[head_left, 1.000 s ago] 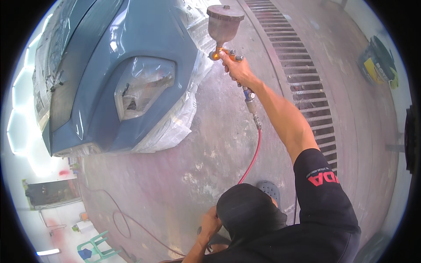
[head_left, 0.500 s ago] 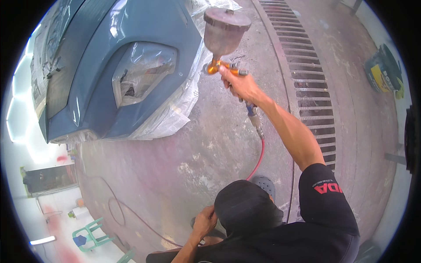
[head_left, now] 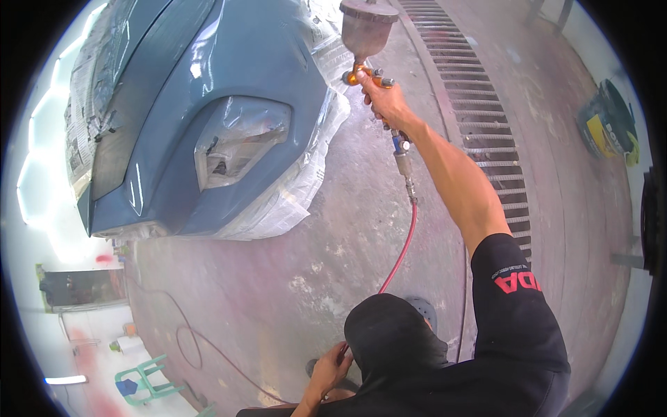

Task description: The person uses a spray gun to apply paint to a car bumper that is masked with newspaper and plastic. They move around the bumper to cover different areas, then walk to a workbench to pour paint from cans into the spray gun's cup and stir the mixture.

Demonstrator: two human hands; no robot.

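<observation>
My right hand (head_left: pixel 386 101) is wrapped around an orange-bodied spray gun (head_left: pixel 358 75), arm stretched forward. A grey, paint-dusted cup (head_left: pixel 365 38) with a lid sits on top of the gun. From its handle hangs a metal fitting with a red air hose (head_left: pixel 404 257), which passes out of sight behind a black head covering. Low in the view, my left hand (head_left: pixel 332 367) is closed; a dark reddish length like the hose shows at its fingers, partly hidden. Left of the gun is a glossy blue-grey vehicle body panel (head_left: pixel 170 132), with a plastic-and-paper-masked recess (head_left: pixel 240 142).
Newspaper masking (head_left: pixel 278 215) fringes the panel. A barred floor drain (head_left: pixel 486 115) runs along the right, with a dark bucket (head_left: pixel 606 121) beyond it. Hose (head_left: pixel 187 333) loops over the concrete floor at lower left, near a green plastic stool (head_left: pixel 147 382). Bright lights (head_left: pixel 42 181) line the left wall.
The spray gun and my right hand have moved farther up and slightly right in the view. The panel appears lower and a little to the right. My left hand has shifted slightly down.
</observation>
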